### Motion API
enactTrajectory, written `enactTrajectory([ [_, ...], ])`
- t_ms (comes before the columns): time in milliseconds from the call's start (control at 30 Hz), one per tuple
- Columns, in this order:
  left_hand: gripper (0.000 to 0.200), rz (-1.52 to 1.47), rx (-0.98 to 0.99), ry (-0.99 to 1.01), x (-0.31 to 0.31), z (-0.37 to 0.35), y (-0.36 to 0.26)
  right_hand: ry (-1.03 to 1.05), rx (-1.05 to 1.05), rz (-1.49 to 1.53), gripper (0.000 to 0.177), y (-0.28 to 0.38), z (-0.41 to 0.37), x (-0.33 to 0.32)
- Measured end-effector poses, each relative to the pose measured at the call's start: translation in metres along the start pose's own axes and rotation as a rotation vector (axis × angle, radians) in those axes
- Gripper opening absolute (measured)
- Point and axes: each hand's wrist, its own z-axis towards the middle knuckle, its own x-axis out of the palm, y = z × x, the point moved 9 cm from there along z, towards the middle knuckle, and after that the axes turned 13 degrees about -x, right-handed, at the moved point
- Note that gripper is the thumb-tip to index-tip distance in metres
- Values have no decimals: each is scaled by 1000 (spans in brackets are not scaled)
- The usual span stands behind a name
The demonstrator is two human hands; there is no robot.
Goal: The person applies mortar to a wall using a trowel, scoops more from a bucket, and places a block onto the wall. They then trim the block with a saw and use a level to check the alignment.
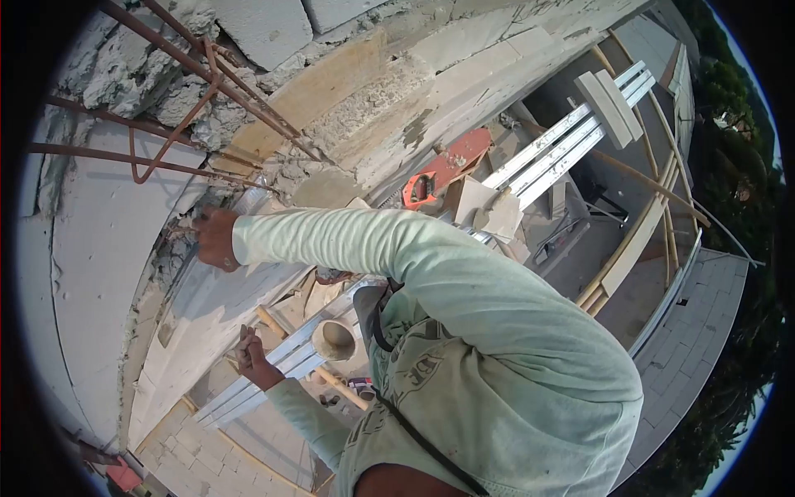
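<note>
My right hand (217,238), at the end of a long pale green sleeve, is closed against the broken edge of the masonry, just below the rusty rebar (199,170). Its fingertips are partly hidden, and anything in them is too small to make out. Lower down, my left hand (255,359) is raised with curled fingers above the metal planks (286,364). I cannot make out what it holds, if anything. A round bucket (334,340) stands on the planks to the right of it.
An orange-handled saw (421,190) lies by a reddish board (465,156) and block pieces (497,217). Pale blocks (609,109) rest on metal planks (559,157) farther off. Wooden poles (638,248) cross at the right. Rebar juts out at the upper left.
</note>
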Motion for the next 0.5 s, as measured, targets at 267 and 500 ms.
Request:
enactTrajectory([
  [267,7,37,-67,119,18,28,13,16,51,39,10,1,-6,-3],
  [500,7,93,-39,215,15,51,-2,-25,52,66,14,3,-7,-11],
])
